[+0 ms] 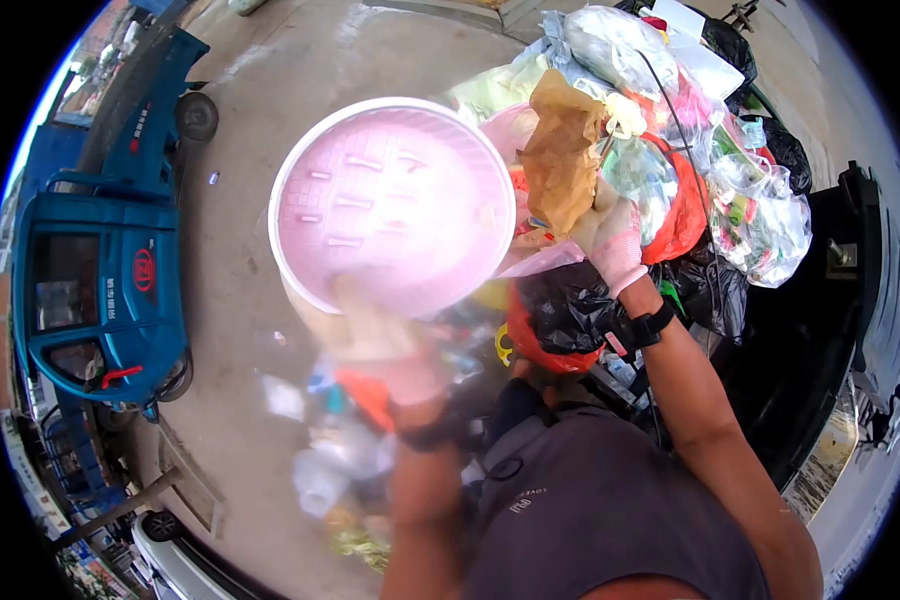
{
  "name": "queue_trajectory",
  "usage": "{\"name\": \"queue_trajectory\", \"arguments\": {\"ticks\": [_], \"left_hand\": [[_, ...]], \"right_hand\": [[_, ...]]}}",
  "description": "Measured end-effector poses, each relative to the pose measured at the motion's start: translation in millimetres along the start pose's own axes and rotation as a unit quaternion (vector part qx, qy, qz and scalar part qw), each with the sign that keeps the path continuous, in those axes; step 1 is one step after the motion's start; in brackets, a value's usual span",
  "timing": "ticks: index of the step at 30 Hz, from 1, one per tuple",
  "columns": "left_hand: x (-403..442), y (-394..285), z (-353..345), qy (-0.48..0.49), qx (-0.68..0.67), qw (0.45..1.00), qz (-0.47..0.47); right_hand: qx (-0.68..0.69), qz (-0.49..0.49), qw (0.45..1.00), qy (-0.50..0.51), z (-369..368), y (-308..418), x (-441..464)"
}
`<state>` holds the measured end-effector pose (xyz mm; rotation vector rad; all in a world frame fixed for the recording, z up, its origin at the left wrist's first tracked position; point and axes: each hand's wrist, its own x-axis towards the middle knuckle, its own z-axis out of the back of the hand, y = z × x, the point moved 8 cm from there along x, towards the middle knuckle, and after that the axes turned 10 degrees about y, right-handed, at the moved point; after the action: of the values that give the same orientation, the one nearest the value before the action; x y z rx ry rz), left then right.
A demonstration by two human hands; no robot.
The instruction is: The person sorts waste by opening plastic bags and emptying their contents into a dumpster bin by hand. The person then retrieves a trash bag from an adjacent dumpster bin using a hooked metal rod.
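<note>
A round pink plastic basin with a pale rim is tilted so its inside faces the camera. My left hand, gloved and smeared by motion, is closed on its lower rim. To the right, my right hand, in a white and pink glove, is beside a crumpled brown paper piece at the edge of the rubbish pile. Its fingers are partly hidden by the paper and bags, so its grip is unclear. Below that hand lies a black plastic bag over a red bag.
Bagged rubbish is heaped at the upper right, beside a black open container. Blurred loose litter lies at lower centre-left. A blue three-wheeled truck stands at left, with a white car at the bottom left.
</note>
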<state>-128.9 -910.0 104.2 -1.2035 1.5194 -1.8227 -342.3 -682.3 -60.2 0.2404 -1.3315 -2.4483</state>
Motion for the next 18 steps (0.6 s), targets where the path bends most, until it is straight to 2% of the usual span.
{"name": "queue_trajectory", "arguments": {"ticks": [2,3,5,7,10,11,14,18], "left_hand": [[-4.4,0.9,-23.0,0.005,0.147,0.979,-0.141],[-11.4,-0.9,-34.2,0.01,0.242,0.944,-0.225],[-15.8,-6.5,-47.4,0.046,0.21,0.939,-0.267],[-25.8,-8.4,-49.1,0.06,0.189,0.942,-0.269],[-12.2,-7.6,-38.2,-0.015,0.14,0.967,-0.214],[-8.9,-6.4,-26.2,-0.04,0.167,0.963,-0.206],[-3.2,5.4,26.2,-0.131,0.162,0.962,-0.178],[-20.1,57.8,129.7,-0.23,0.232,0.938,-0.118]], "right_hand": [[-0.014,-0.012,1.0,-0.009,4.8,-1.5,-3.5],[-0.007,-0.027,1.0,-0.003,9.0,5.7,-7.9],[-0.017,-0.042,0.999,0.0,16.1,11.5,1.7],[-0.048,-0.077,0.996,0.011,17.1,-2.8,-7.8],[0.006,-0.001,1.0,-0.026,12.4,-22.7,-0.9],[0.033,0.018,0.998,-0.045,14.3,-27.5,-4.5],[0.154,-0.052,0.986,-0.023,2.5,-72.1,7.4],[0.258,-0.02,0.962,0.082,-3.4,-67.8,10.0]]}}
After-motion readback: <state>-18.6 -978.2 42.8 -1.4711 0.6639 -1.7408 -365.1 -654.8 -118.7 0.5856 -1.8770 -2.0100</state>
